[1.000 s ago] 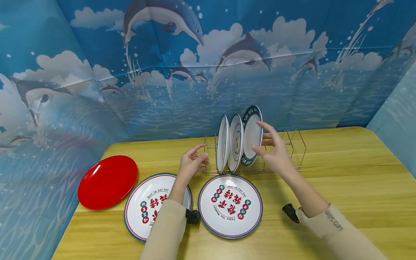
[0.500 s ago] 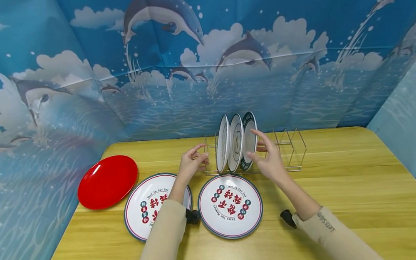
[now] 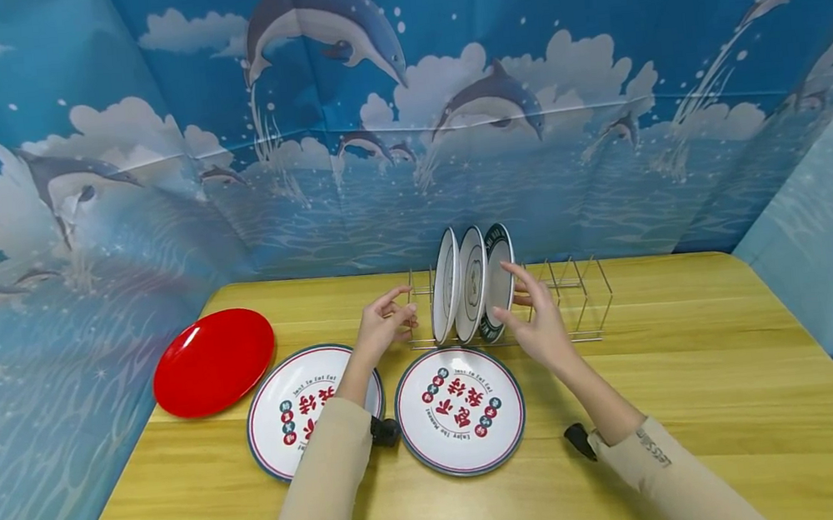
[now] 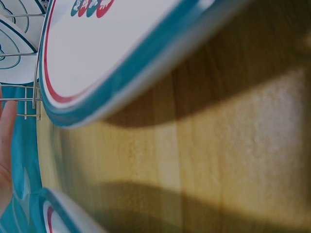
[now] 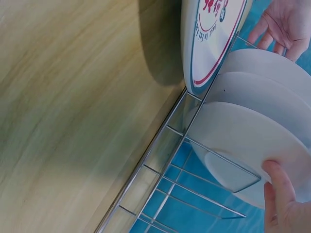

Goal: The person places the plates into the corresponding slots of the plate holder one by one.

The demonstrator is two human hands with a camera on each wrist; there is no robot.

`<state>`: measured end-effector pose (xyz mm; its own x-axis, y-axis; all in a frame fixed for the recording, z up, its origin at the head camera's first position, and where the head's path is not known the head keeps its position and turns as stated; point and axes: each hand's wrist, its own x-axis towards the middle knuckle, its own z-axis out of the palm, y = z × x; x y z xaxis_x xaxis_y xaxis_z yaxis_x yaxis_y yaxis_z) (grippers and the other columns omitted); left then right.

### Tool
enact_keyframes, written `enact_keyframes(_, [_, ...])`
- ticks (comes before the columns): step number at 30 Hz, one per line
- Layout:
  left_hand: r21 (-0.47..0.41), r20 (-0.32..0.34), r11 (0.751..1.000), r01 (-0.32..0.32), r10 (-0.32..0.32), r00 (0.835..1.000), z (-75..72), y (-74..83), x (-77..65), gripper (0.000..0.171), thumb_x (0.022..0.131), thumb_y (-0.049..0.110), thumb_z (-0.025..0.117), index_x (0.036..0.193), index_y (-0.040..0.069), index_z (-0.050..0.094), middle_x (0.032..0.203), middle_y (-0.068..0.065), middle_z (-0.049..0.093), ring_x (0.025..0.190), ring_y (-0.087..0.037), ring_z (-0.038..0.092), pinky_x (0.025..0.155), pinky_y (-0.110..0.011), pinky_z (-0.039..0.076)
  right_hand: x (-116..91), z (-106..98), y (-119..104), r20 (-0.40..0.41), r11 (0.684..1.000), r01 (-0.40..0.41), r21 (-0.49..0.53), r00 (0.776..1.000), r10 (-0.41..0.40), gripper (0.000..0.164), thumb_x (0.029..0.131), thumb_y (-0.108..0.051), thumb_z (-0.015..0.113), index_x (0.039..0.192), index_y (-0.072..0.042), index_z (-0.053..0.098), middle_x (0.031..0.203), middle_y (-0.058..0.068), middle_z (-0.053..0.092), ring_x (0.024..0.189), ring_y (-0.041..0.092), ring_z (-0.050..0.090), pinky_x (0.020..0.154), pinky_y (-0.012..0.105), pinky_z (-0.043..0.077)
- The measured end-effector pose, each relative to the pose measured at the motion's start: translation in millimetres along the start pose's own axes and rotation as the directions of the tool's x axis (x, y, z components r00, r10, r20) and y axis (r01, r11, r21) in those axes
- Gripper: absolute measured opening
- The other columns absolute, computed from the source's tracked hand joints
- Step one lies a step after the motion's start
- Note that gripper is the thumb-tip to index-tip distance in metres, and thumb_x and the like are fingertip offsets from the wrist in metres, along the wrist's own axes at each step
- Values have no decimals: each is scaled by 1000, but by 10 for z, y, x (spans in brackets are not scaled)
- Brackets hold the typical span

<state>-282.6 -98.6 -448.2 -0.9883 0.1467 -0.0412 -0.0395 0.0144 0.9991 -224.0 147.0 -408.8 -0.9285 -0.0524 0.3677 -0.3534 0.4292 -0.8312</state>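
Observation:
A wire dish rack (image 3: 587,310) stands at the back of the table with three plates upright in it. Rightmost is a white plate with a dark green lettered rim (image 3: 500,284); its pale back fills much of the right wrist view. My right hand (image 3: 543,327) holds this plate by its right side, a digit lying on its back in the right wrist view. At the rack's left end, my left hand (image 3: 383,326) pinches the end wire with thumb and bent fingers. Two more plates, a left one (image 3: 444,291) and a middle one (image 3: 469,292), stand between the hands.
Flat on the table lie a red plate (image 3: 214,363) at far left and two white plates with red characters, one (image 3: 273,416) partly under my left forearm, the other (image 3: 463,448) before the rack. A dolphin-print cloth (image 3: 604,175) hangs behind the rack.
My right hand has moved left with the dark-rimmed plate, which now stands more upright and closer to the middle plate. My left hand has stayed at the rack's end.

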Motion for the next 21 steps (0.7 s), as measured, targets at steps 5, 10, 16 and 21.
enact_keyframes(5, [5, -5, 1000, -1, 1, 1000, -1, 2, 0, 36, 87, 15, 63, 122, 17, 58, 72, 0, 60, 70, -13, 64, 71, -42, 54, -6, -33, 8, 34, 1000, -9, 11, 999, 9, 65, 86, -8, 63, 142, -20, 33, 127, 26, 36, 106, 42, 52, 75, 46, 53])
enact_keyframes(10, [13, 5, 1000, -21, 21, 1000, -3, 6, -11, 39, 87, 16, 64, 125, 12, 56, 73, -2, 61, 71, -16, 65, 68, -40, 55, -69, -114, -121, 49, 986, -79, 144, 996, 72, 68, 88, -6, 59, 145, -16, 24, 131, 27, 35, 114, 44, 46, 84, 45, 49])
enact_keyframes(16, [3, 13, 1000, -26, 26, 1000, -14, 11, -16, 39, 87, 16, 64, 125, 12, 56, 73, 0, 60, 71, -15, 65, 71, -41, 55, -205, -173, 24, -4, 952, -149, 268, 988, 156, 66, 87, -8, 62, 142, -12, 25, 126, 23, 41, 112, 39, 47, 78, 14, 48])
enact_keyframes(21, [11, -3, 1000, -8, 8, 1000, -4, -5, 3, 40, 87, 16, 64, 126, 12, 55, 73, 0, 60, 72, -16, 65, 74, -46, 53, -361, -215, 93, 92, 909, -318, 270, 948, 305, 64, 87, -11, 63, 139, -8, 26, 127, 24, 43, 104, 24, 56, 81, 31, 52])
